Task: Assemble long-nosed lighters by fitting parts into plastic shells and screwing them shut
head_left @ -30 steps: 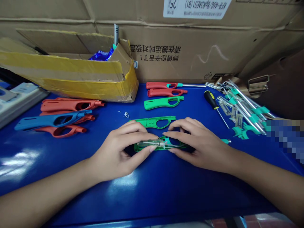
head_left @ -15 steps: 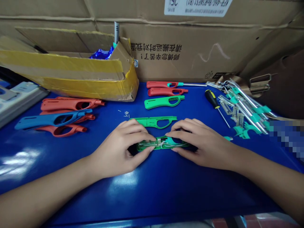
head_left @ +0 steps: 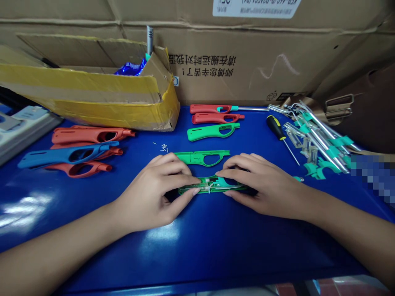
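On the blue table (head_left: 197, 246) my left hand (head_left: 154, 193) and my right hand (head_left: 262, 185) pinch a green lighter shell (head_left: 212, 185) from both ends. A clear inner part and a teal trigger sit in the shell, which lies flat between my fingertips. Just behind my fingers lies an empty green shell half (head_left: 202, 157). Both hands are closed on the held shell, thumbs at the front, fingers over the back.
Red and blue shell halves (head_left: 77, 150) lie at the left. A taped cardboard box (head_left: 92, 96) stands behind them. Farther back rest two red lighters (head_left: 216, 114) and a green shell (head_left: 212, 132). A screwdriver (head_left: 279, 132) and a heap of metal tubes with teal parts (head_left: 317, 137) lie at the right.
The held green shell has tipped from lying open-side-up toward edge-on, and my fingertips have closed in on its middle. Nothing else on the table has moved.
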`<control>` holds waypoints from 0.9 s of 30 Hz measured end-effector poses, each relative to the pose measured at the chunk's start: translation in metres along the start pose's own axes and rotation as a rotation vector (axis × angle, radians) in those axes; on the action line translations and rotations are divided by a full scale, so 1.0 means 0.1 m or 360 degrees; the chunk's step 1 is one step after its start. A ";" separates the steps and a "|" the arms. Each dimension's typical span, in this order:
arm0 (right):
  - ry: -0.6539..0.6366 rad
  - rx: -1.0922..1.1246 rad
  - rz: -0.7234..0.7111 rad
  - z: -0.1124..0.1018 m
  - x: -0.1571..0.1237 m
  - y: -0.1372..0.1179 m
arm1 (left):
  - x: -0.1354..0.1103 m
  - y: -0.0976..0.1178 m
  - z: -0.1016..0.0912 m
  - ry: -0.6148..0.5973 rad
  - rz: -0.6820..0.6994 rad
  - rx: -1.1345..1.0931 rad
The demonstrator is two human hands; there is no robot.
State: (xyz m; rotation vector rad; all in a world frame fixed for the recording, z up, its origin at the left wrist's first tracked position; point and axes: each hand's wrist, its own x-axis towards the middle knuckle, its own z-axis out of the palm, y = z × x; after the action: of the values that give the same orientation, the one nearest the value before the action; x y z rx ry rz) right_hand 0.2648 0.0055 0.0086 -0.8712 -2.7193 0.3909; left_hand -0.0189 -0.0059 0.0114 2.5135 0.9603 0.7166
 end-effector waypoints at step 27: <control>-0.0121 -0.0281 -0.0245 -0.08 0.02 -0.09 | -0.02 0.03 0.06 0.0092 -0.0032 0.0070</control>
State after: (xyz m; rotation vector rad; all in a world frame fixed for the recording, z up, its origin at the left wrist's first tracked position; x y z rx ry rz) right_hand 0.2616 0.0012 0.0194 -0.6951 -2.9016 0.1573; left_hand -0.0154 -0.0099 0.0073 2.5297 1.0299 0.7737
